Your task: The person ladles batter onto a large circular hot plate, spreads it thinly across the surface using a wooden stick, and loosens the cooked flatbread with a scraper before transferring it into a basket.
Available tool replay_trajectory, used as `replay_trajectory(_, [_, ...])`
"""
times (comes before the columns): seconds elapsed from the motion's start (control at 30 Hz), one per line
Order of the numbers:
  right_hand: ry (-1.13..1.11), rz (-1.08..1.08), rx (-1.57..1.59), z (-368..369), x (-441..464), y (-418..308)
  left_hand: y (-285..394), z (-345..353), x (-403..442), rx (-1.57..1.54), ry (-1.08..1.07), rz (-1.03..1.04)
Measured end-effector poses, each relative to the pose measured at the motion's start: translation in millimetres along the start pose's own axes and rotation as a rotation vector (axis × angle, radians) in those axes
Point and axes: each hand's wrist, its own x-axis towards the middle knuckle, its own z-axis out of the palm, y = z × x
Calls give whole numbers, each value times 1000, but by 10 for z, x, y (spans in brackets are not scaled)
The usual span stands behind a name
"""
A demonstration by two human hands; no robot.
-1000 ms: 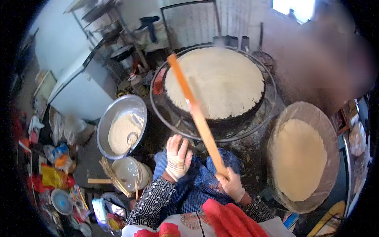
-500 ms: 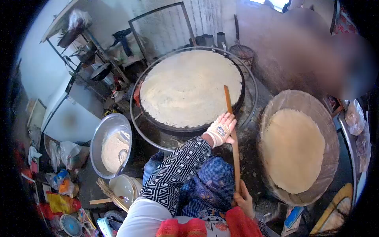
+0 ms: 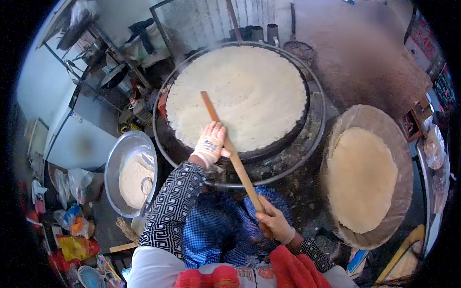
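Observation:
A long flat wooden scraper (image 3: 241, 171) slants across in front of me, its far end over the pale round pancake (image 3: 240, 96) on the large dark griddle (image 3: 307, 103). My left hand (image 3: 210, 142), in a light glove with bare fingertips, is closed on the scraper's middle near the griddle's front edge. Lower down, my right hand (image 3: 274, 221) grips the near end above my blue checked apron (image 3: 206, 221). The pancake covers nearly the whole griddle, with a slightly ragged rim.
A metal ring (image 3: 322, 120) surrounds the griddle. On the left, a steel bowl (image 3: 112, 168) holds pale batter and a ladle. To the right, a plastic-lined round basket (image 3: 403, 177) bears a flat pancake (image 3: 362, 180). A white cabinet (image 3: 79, 139) stands at far left.
The scraper's far end has swung left across the pancake, my left hand moving left with it. My right hand has come up and further into view on the near end. The view has shifted slightly.

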Motion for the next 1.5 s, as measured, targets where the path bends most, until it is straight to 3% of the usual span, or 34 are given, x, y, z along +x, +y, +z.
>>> replay_trajectory(0.13, [-122,80,-36,362,253,42,-372,-282,-642,26,-39,-184])
replay_trajectory(0.17, [-122,-42,-227,374,396,257,-446,-349,-838,51,-21,-177])
replay_trajectory(0.3, [-306,225,-400,574,152,1,-556,-212,-1733,122,-28,-257])
replay_trajectory(0.33, [-246,89,-460,446,27,233,-422,-222,-1774,121,-40,-279])
replay_trajectory(0.47, [122,-242,-639,-257,-750,750,748,-517,-749,-171,130,11])
replay_trajectory(0.57, [483,-202,-574,-550,-1302,962,1486,-323,202,-278,217,379])
replay_trajectory(0.63, [481,-139,38,-572,-1309,1053,1877,2,622,-180,7,462])
replay_trajectory(0.67, [493,-116,80,-498,-1247,967,1914,231,626,-133,15,428])
replay_trajectory(0.83, [402,39,266,-138,-976,454,1297,51,570,-95,-105,292])
replay_trajectory(1.0, [151,217,243,-36,-406,308,395,-97,-81,-100,13,97])
replay_trajectory(1.07, [82,274,75,133,-261,326,107,-252,-243,-94,-329,-142])
replay_trajectory(1.17, [-89,-235,-469,276,288,864,-385,-76,-1142,25,-18,-211])
replay_trajectory(1.23, [-134,-285,-595,312,375,789,-491,-174,-1676,125,80,-180])
replay_trajectory(1.27, [-155,-231,-598,419,231,519,-289,-320,-1847,22,70,-379])
replay_trajectory(1.33, [-166,-208,-668,520,-18,186,-249,-245,-2217,21,245,-395])
replay_trajectory(1.4, [-56,-288,-805,356,-48,375,-257,-9,-2184,-215,333,-433])
replay_trajectory(1.47, [69,-287,-1196,133,-89,196,114,-339,-2008,-23,228,-205])
replay_trajectory(1.5, [167,-270,-1309,-40,-19,170,112,-140,-1899,118,123,-151])
